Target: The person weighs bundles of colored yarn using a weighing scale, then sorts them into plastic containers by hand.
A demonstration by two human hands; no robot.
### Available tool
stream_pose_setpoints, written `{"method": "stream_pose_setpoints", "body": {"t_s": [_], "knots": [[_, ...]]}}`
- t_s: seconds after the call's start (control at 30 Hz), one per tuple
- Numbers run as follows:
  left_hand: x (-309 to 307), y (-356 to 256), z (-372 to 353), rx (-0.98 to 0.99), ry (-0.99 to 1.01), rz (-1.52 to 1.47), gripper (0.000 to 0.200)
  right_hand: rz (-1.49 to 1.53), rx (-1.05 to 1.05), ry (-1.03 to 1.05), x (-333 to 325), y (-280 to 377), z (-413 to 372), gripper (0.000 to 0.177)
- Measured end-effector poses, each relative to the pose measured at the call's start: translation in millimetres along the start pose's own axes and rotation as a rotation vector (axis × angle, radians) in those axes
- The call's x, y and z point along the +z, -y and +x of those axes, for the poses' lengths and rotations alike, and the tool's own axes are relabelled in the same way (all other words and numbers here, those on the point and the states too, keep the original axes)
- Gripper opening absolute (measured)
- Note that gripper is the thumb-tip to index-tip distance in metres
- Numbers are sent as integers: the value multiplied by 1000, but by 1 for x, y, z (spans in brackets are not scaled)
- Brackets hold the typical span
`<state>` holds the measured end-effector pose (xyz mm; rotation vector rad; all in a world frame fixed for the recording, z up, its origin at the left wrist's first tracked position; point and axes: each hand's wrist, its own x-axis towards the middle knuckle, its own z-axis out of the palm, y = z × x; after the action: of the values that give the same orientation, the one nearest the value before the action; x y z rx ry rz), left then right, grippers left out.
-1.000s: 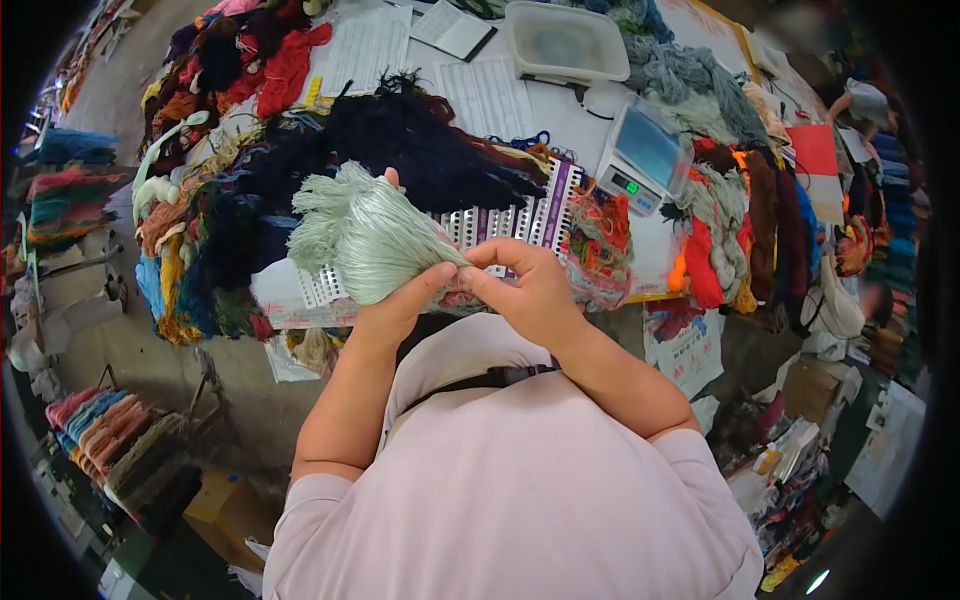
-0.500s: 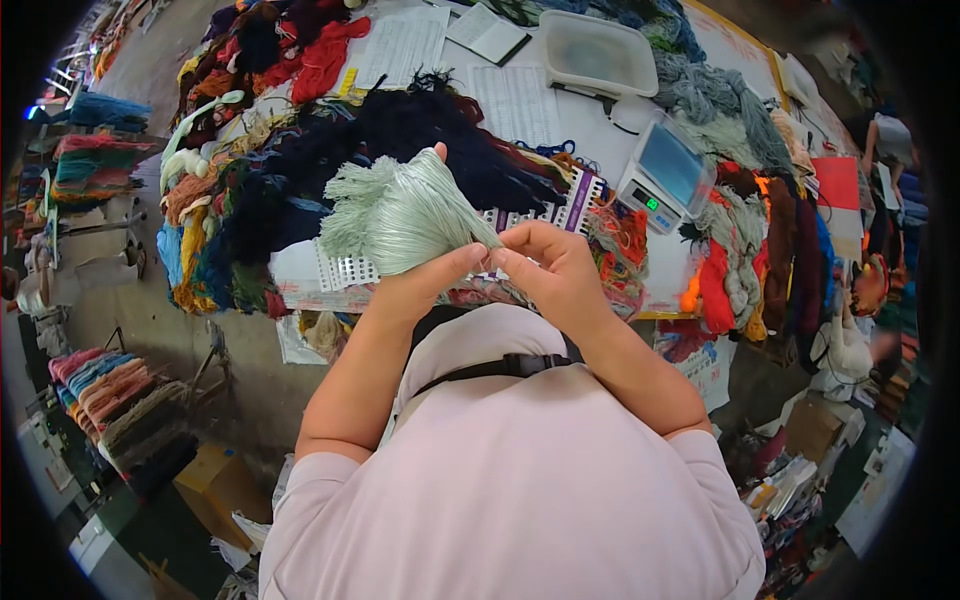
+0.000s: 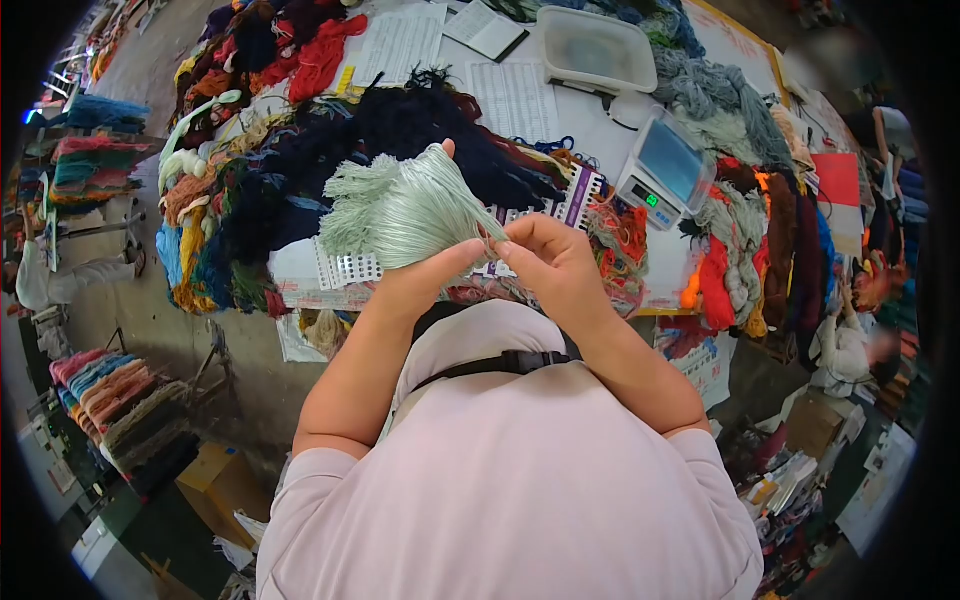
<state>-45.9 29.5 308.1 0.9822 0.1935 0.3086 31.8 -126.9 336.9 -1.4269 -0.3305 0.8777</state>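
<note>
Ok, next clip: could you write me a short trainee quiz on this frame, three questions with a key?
1. Multiple choice. The left hand and right hand hold a silky, fringed thread bundle. What colour is it?
A) navy
B) pale green
C) bright orange

2. True or false: the white digital scale shows a lit green readout.

3. Fill in the blank: as the camera sees it, the open white-paged notebook lies to the ____ of the translucent rectangular plastic tub.

Key: 1 B; 2 true; 3 left
</note>
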Motion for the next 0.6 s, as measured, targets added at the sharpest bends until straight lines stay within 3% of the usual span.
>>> {"method": "stream_pose_setpoints", "body": {"t_s": [0.37, 0.43, 0.53, 0.6], "knots": [[-2, 0, -4, -67, -14, 9, 77, -135, -65, 45, 1, -5, 2, 9], [-2, -2, -5, -130, 19, -123, 77, -63, -229, -1, 0, -15, 5, 10], [-4, 0, -8, -115, 60, -162, 77, -69, -52, 2, -2, -5, -3, 12], [-8, 2, -10, -107, 33, -71, 76, -112, -69, 6, 2, -4, -7, 13]]}}
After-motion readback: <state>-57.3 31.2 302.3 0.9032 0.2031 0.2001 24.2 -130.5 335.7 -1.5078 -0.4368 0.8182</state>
